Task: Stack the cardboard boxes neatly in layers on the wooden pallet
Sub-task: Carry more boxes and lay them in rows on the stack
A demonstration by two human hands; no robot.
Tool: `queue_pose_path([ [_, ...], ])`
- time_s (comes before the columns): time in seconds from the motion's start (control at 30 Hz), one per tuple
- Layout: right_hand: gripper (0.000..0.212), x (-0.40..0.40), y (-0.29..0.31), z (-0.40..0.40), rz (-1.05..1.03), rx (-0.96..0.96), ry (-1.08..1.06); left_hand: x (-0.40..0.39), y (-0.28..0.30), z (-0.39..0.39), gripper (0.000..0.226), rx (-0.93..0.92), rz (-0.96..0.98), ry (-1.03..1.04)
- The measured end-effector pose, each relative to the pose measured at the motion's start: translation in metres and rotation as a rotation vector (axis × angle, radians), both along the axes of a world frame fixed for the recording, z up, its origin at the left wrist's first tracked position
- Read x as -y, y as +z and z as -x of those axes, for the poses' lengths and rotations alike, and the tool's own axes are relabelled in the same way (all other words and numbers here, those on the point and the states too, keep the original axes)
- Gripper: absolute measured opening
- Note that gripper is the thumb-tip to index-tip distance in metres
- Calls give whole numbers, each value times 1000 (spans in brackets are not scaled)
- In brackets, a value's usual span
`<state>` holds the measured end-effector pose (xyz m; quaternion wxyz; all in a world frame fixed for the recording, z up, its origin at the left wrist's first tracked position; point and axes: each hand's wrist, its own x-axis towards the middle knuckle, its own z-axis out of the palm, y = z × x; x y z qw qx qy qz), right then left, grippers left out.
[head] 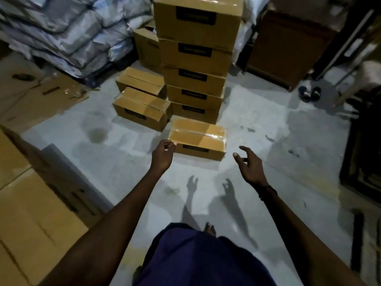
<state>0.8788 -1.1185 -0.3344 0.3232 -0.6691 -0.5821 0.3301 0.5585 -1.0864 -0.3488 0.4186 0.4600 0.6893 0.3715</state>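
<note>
Straight ahead of both hands rises the tall column of brown cardboard boxes with black labels, six high as far as I can count, and it looks fairly square. What it stands on I cannot tell; no wooden pallet shows anywhere in this view, so whether this column is the finished work or the supply is a guess.

Beyond the left hand and off to its left, two brown taped cardboard boxes sit low on the grey concrete floor, touching each other, with another brown box behind them beside the column. Closer to the body on the left-hand side runs a row of large flat tan cartons.

Now the one that matters: the single brown cardboard box sealed with clear tape, lying on the floor just in front of the column and between the two hands.

The left hand is at the box's near left corner, fingers curled in loosely; they look to be just touching the edge, not gripping it. The right hand hangs apart from the box's right end, fingers spread and half-bent, holding nothing.

My read: this is the reach before a lift, the box not yet picked up. At least four loose boxes are left to place, so there is plenty of stacking to do.
</note>
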Motion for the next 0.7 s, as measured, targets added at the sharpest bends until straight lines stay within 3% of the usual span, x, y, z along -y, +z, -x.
queue_pose_path([
  [0.43, 58, -314, -30, -75, 118, 203, 531, -167, -46, -97, 38, 75, 72, 309],
  [0.7, 64, -447, -34, -83, 240, 349, 769, -242, -55, -131, 38, 95, 191, 494],
])
